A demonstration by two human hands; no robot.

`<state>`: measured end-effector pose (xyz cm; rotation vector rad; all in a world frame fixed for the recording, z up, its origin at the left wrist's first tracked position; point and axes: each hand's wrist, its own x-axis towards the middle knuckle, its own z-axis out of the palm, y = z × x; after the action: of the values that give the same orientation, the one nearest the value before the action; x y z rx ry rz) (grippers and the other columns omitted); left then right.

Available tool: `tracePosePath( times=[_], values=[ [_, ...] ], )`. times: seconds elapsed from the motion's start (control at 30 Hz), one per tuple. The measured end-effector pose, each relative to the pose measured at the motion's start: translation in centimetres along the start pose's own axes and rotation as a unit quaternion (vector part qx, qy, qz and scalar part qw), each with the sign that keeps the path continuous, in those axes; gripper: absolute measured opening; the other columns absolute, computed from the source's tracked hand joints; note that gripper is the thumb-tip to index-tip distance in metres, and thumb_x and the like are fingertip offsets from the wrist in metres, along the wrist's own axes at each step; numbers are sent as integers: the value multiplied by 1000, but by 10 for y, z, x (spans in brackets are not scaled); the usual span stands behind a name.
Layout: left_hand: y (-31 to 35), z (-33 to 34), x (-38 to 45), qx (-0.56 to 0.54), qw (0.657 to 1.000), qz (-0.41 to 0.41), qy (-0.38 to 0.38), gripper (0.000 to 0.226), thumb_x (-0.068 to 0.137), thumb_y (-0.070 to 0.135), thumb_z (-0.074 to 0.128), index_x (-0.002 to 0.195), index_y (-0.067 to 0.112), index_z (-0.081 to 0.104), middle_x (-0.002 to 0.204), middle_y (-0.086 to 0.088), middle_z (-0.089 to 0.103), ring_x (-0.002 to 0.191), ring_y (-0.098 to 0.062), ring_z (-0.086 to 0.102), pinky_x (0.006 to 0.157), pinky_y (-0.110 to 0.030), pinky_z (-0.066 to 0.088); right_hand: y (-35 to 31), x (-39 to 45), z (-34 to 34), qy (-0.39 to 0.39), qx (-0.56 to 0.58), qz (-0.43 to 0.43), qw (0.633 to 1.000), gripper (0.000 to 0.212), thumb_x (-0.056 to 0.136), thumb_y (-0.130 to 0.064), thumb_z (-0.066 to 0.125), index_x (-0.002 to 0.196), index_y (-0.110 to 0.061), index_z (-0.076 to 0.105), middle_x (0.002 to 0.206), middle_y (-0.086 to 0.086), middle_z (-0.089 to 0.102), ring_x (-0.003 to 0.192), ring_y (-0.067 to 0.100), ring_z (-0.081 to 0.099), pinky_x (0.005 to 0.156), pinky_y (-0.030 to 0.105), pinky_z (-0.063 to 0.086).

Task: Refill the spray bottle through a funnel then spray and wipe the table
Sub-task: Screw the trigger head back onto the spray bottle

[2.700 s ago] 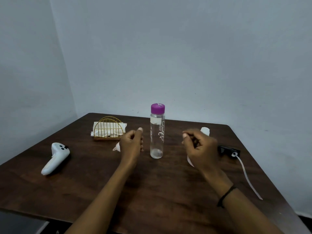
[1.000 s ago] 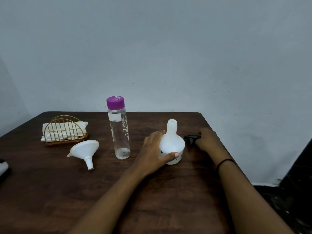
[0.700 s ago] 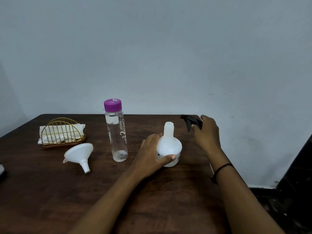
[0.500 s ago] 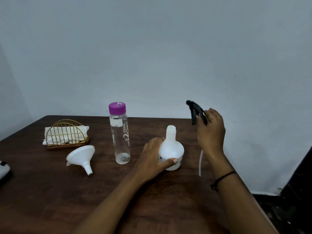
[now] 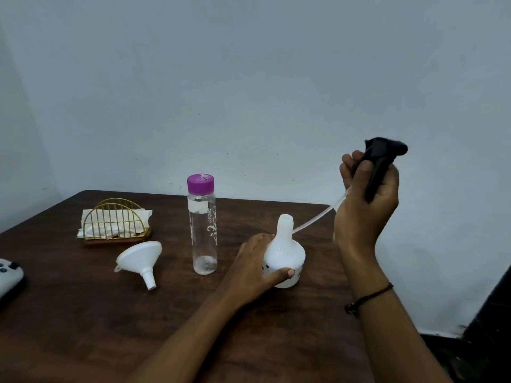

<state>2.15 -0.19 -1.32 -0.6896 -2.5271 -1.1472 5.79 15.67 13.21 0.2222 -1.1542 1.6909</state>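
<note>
The white spray bottle (image 5: 286,254) stands upright on the dark wooden table (image 5: 83,313), its neck uncapped. My left hand (image 5: 253,268) is wrapped around its lower body. My right hand (image 5: 365,205) holds the black spray head (image 5: 380,158) in the air, above and to the right of the bottle. Its clear dip tube (image 5: 318,217) slants down toward the bottle's neck. A white funnel (image 5: 141,259) lies on its side left of centre. A clear water bottle with a purple cap (image 5: 202,225) stands between funnel and spray bottle.
A gold wire holder with white napkins (image 5: 116,223) sits at the back left. A white controller (image 5: 8,275) lies at the left edge. The table's right edge runs just right of my right forearm, with dark floor beyond. A pale wall stands behind.
My right hand picked the black spray head up off the table and raised it high, its tube swinging toward the bottle neck. My left hand took hold of the spray bottle and stayed there.
</note>
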Motion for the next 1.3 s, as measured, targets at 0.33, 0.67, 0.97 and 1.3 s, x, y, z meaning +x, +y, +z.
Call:
tracePosePath(
  times=[0.33, 0.67, 0.97, 1.3],
  values=[
    [-1, 1, -1, 3, 1000, 1, -3, 73, 75, 74, 61, 136, 39, 39, 134, 21, 43, 120, -5, 41, 96, -28, 41, -7, 6, 28, -36, -23, -57, 997, 25, 101, -13, 51, 124, -3, 54, 114, 12, 64, 108, 22, 68, 95, 38, 55],
    [-3, 2, 1, 17, 1000, 10, -5, 73, 76, 72, 61, 136, 36, 40, 138, 17, 42, 124, -8, 39, 99, -30, 39, 25, 6, 31, -77, -79, -7, 994, 20, 97, -15, 59, 117, -19, 60, 96, -23, 69, 100, 14, 69, 93, 37, 54],
    [-3, 2, 1, 20, 1000, 21, -1, 72, 77, 72, 60, 136, 36, 40, 136, 18, 44, 124, -9, 41, 99, -31, 40, 65, -18, 21, -140, -98, 128, 977, 13, 97, -18, 62, 105, -28, 59, 103, -4, 71, 99, 11, 69, 86, 25, 55],
    [-1, 0, 0, 16, 1000, 10, -4, 80, 78, 69, 63, 143, 32, 36, 142, 12, 41, 127, -11, 38, 101, -32, 39, 79, -37, -1, -216, -88, 238, 943, 14, 95, -17, 63, 108, -21, 58, 112, 4, 72, 107, 13, 68, 91, 26, 53]
  ],
)
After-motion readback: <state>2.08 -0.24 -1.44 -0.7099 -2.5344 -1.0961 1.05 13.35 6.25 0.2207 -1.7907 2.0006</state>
